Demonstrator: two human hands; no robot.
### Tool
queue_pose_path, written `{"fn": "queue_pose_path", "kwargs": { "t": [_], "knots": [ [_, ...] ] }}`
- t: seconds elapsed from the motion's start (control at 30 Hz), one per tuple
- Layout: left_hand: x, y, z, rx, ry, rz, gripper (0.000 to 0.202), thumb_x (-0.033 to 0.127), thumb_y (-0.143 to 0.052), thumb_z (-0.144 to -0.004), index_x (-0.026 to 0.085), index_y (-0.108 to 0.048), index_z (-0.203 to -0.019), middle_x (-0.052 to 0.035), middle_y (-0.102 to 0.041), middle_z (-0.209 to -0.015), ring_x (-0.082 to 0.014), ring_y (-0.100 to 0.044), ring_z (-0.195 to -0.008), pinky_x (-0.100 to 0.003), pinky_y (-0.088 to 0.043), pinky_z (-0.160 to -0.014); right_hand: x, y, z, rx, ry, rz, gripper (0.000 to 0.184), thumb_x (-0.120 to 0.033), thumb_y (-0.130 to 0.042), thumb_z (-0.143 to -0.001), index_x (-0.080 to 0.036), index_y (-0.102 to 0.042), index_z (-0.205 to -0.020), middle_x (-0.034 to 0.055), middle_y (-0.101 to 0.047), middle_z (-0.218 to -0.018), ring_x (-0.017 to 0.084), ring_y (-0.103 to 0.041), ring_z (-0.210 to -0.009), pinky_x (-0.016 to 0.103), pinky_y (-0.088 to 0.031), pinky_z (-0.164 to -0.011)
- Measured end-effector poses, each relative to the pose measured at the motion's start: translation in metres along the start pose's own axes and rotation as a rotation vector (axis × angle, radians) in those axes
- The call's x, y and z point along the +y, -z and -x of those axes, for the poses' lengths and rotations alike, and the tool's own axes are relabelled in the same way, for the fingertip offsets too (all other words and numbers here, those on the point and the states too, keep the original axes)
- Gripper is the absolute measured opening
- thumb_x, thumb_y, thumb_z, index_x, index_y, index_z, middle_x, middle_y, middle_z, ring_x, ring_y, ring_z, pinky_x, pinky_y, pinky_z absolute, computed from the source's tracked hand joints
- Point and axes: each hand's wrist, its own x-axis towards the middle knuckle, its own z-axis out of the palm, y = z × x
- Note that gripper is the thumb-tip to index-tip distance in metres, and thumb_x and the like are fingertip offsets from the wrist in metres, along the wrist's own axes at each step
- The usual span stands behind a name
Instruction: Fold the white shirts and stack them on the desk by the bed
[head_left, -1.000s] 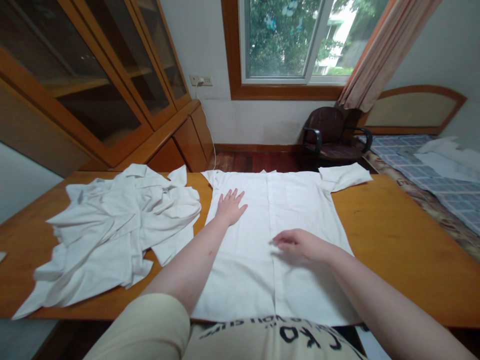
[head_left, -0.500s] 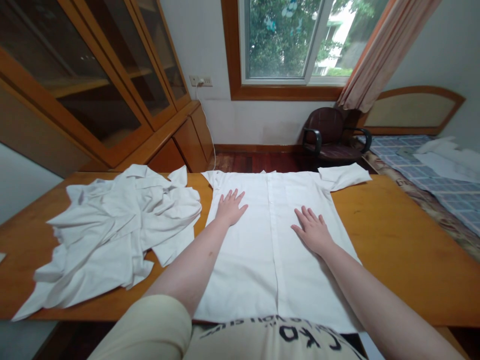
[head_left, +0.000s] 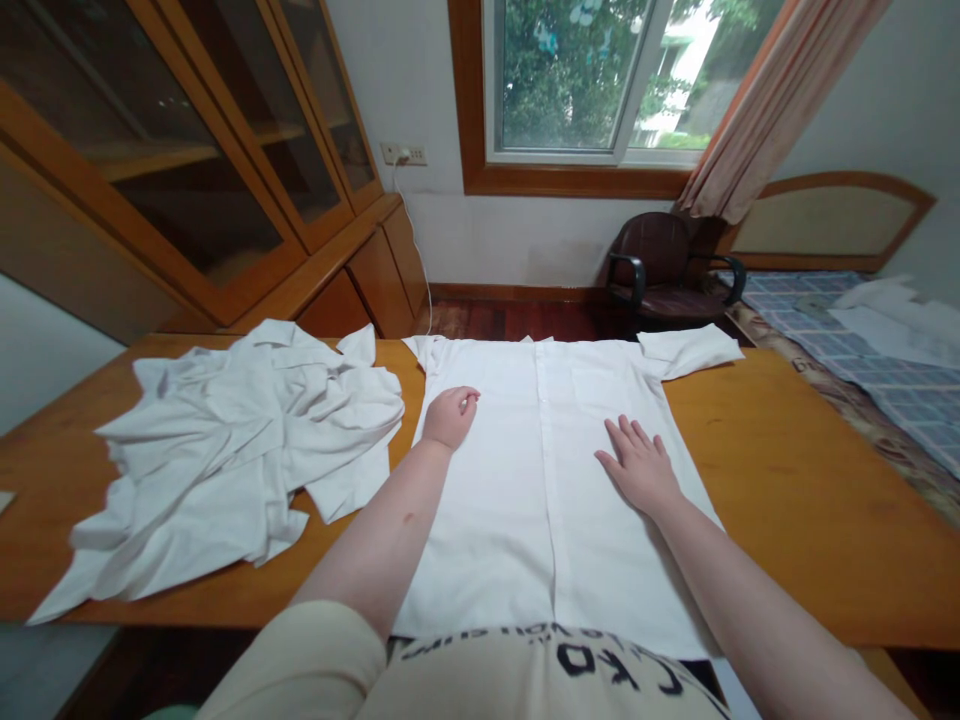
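A white short-sleeved shirt [head_left: 510, 500] lies spread out on the wooden table in front of me, its button strip running down the middle. My left hand [head_left: 451, 416] is over the shirt's left chest side with the fingers curled in and the fingertips together; what they hold, if anything, is too small to make out. On the other side of the button strip, my right hand [head_left: 639, 468] rests flat on the fabric, fingers stretched out. The right-hand sleeve [head_left: 688, 352] extends to the side, while the left-hand one looks bunched near the shoulder.
A crumpled heap of white garments [head_left: 225, 450] covers the left of the wooden table [head_left: 817, 500]. Beyond the far edge stand a glass-door cabinet [head_left: 330, 270] and a dark red armchair [head_left: 660, 265]. A bed with a checked sheet [head_left: 862, 350] is at the right.
My left hand has gone from lying flat with fingers spread to curled with its fingertips together. My right hand has slid slightly to the right, still flat on the shirt.
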Motion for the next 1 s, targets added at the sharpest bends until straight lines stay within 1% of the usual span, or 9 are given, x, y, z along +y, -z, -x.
{"fn": "queue_pose_path", "kwargs": {
  "t": [0.1,0.23,0.37,0.53,0.67,0.77,0.87,0.93,1.0],
  "knots": [
    [0.0,0.011,0.008,0.058,-0.013,0.051,0.025,0.023,-0.044,-0.086,0.022,-0.069,-0.091,-0.0009,-0.072,-0.091,-0.0159,-0.065,-0.09,-0.027,-0.051,-0.084,0.001,0.001,0.0,0.004,-0.002,-0.012,0.062,-0.055,-0.028,-0.094,-0.022,-0.032,-0.147,0.0074,-0.027,-0.154,0.026,-0.022,-0.141,0.052,-0.019,-0.112],
    [0.001,0.019,0.015,-0.11,-0.053,-0.019,0.029,0.027,-0.043,-0.088,0.022,-0.068,-0.101,-0.0021,-0.07,-0.108,-0.016,-0.06,-0.106,-0.029,-0.046,-0.097,0.0,0.003,0.0,-0.009,-0.003,-0.015,0.063,-0.055,-0.029,-0.094,-0.022,-0.032,-0.147,0.0074,-0.027,-0.154,0.026,-0.022,-0.141,0.052,-0.019,-0.112],
    [0.005,0.015,0.016,-0.313,-0.047,-0.183,0.044,0.037,-0.04,-0.092,0.021,-0.054,-0.13,-0.0055,-0.048,-0.142,-0.0182,-0.041,-0.132,-0.035,-0.03,-0.112,-0.004,0.004,0.001,-0.042,-0.013,-0.002,0.063,-0.054,-0.028,-0.094,-0.022,-0.029,-0.149,0.0068,-0.024,-0.155,0.026,-0.02,-0.142,0.052,-0.016,-0.113],
    [0.009,0.004,0.015,-0.398,0.019,-0.399,0.06,0.048,-0.033,-0.094,0.019,-0.034,-0.146,-0.0118,-0.028,-0.154,-0.0264,-0.022,-0.142,-0.044,-0.018,-0.115,-0.005,0.014,0.002,-0.141,-0.021,-0.009,0.066,-0.053,-0.032,-0.093,-0.02,-0.027,-0.149,0.0084,-0.021,-0.156,0.029,-0.017,-0.143,0.054,-0.017,-0.112],
    [0.01,-0.002,0.015,-0.442,0.025,-0.463,0.067,0.055,-0.033,-0.092,0.021,-0.026,-0.149,-0.0111,-0.02,-0.157,-0.0278,-0.015,-0.144,-0.047,-0.013,-0.115,-0.01,0.038,-0.015,-0.208,-0.022,-0.083,0.068,-0.054,-0.044,-0.087,-0.015,-0.039,-0.142,0.0163,-0.036,-0.149,0.033,-0.036,-0.134,0.048,-0.032,-0.105],
    [0.01,-0.001,0.011,-0.497,0.069,-0.46,0.068,0.056,-0.032,-0.091,0.022,-0.023,-0.15,-0.0106,-0.015,-0.158,-0.0281,-0.012,-0.145,-0.048,-0.012,-0.115,-0.022,0.052,-0.041,-0.128,-0.046,-0.175,0.066,-0.053,-0.043,-0.088,-0.01,-0.043,-0.139,0.0208,-0.041,-0.144,0.033,-0.043,-0.128,0.043,-0.036,-0.103],
    [0.014,0.003,0.001,-0.557,0.104,-0.443,0.069,0.056,-0.038,-0.088,0.022,-0.028,-0.148,-0.0113,-0.02,-0.156,-0.0299,-0.018,-0.143,-0.049,-0.018,-0.113,-0.035,0.055,-0.071,0.001,0.021,-0.225,0.063,-0.049,-0.045,-0.09,-0.01,-0.043,-0.139,0.0198,-0.032,-0.149,0.03,-0.036,-0.134,0.039,-0.03,-0.108],
    [0.019,0.006,-0.01,-0.533,0.109,-0.441,0.063,0.056,-0.041,-0.087,0.022,-0.042,-0.14,-0.0125,-0.038,-0.149,-0.0308,-0.034,-0.136,-0.047,-0.028,-0.109,-0.041,0.048,-0.088,0.049,0.033,-0.25,0.063,-0.048,-0.043,-0.091,-0.009,-0.04,-0.14,0.0198,-0.028,-0.152,0.029,-0.033,-0.136,0.037,-0.028,-0.109],
    [0.023,0.005,-0.021,-0.447,0.125,-0.444,0.052,0.052,-0.037,-0.09,0.02,-0.054,-0.127,-0.0133,-0.054,-0.133,-0.0295,-0.048,-0.124,-0.044,-0.035,-0.104,-0.044,0.038,-0.103,0.09,0.027,-0.25,0.067,-0.049,-0.039,-0.093,-0.005,-0.033,-0.143,0.0218,-0.022,-0.153,0.029,-0.026,-0.139,0.039,-0.023,-0.111]
  ]
}}
